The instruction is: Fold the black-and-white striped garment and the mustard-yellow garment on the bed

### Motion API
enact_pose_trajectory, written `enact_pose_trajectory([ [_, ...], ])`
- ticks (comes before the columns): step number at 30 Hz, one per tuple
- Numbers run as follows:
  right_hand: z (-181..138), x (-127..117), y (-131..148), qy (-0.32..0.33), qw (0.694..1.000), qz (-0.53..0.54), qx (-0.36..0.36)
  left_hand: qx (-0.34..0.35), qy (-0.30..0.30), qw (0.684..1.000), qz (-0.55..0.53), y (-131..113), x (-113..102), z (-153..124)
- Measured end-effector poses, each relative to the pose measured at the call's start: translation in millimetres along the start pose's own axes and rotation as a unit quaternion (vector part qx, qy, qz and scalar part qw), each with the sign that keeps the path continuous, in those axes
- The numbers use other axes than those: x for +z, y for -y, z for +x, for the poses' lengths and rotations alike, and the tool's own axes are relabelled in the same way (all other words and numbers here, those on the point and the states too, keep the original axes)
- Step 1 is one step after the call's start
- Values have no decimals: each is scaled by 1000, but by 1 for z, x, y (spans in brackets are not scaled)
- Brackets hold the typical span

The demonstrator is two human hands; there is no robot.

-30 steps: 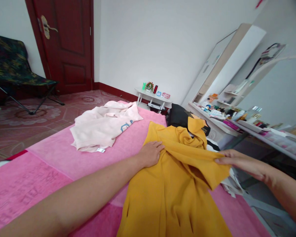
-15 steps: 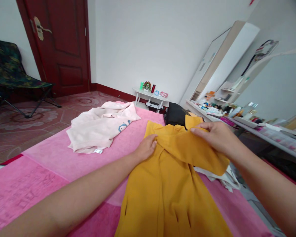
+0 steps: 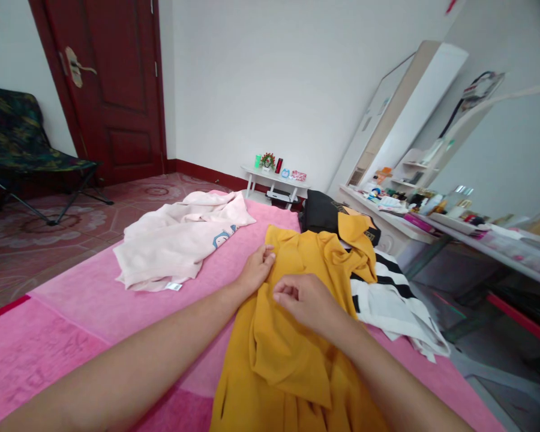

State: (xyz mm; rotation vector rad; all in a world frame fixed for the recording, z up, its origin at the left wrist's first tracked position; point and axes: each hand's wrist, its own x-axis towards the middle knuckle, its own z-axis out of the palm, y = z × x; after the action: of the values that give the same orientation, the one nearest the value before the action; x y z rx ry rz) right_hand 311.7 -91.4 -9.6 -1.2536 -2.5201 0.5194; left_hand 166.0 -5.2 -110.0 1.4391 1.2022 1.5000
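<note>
A long yellow dress (image 3: pixel 270 372) with pleats lies across the bed in front of me, one loose part folded over its front. My left hand (image 3: pixel 255 269) is at the dress's upper left edge, with its fingers closed on the cloth. Over the middle of the dress, my right hand (image 3: pixel 312 303) has its fingers curled at the folded-over part. The cloth at its fingertips is partly hidden by the hand. A pale pink top (image 3: pixel 162 243) with a blue print lies apart to the left.
The bed's pink cover (image 3: pixel 85 300) lies under the clothes. Black clothing (image 3: pixel 317 210) and a black-and-white striped garment (image 3: pixel 398 306) lie beyond and to the right. A dressing table (image 3: pixel 389 222) with bottles stands right, a small white table (image 3: pixel 272 175) at the back wall, a folding chair (image 3: pixel 31 144) left.
My right hand has moved left and down, bringing the dress's loose part across its front. The left hand has shifted slightly left. More of the striped garment shows.
</note>
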Motion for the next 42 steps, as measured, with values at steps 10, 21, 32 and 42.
enact_pose_trajectory([
  [10, -13, 55, -10, -72, 997, 14, 9, 59, 98, 966, 233, -1, 21, 54],
  [21, -14, 60, -23, -77, 996, 53, 7, 55, 140, 928, 339, 15, 61, 138],
  [32, -8, 56, -31, -136, 982, 128, -18, 108, 88, 883, 448, 25, 59, 126],
  [42, 6, 30, -91, -272, 954, 57, 111, 95, 119, 859, 488, 19, 53, 115],
])
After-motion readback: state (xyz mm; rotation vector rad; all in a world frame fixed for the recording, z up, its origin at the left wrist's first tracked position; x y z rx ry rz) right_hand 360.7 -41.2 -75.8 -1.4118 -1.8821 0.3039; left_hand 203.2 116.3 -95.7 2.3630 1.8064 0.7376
